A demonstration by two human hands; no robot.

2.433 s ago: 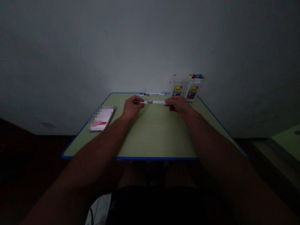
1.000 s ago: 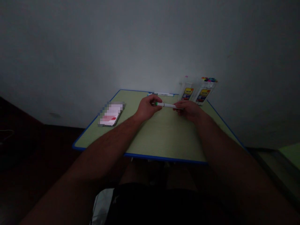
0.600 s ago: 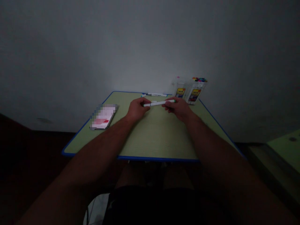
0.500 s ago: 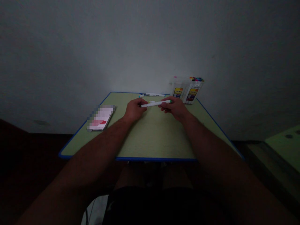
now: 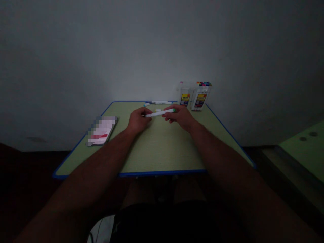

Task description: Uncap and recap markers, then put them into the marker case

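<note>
White marker (image 5: 160, 113), one, above the table (image 5: 164, 145), both hands clamped on it: left hand (image 5: 139, 120) at one end, right hand (image 5: 182, 117) near the green end. Grey tip, visible between the hands in the earliest frame, no longer shows there. Phone (image 5: 103, 131), one, left side. Clear cases (image 5: 185, 91) (image 5: 201, 91), two, upright, back right.

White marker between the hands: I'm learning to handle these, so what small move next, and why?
Perhaps ease the left hand off the white marker: it partly hides one end, while the right hand grips near the green end.
</note>
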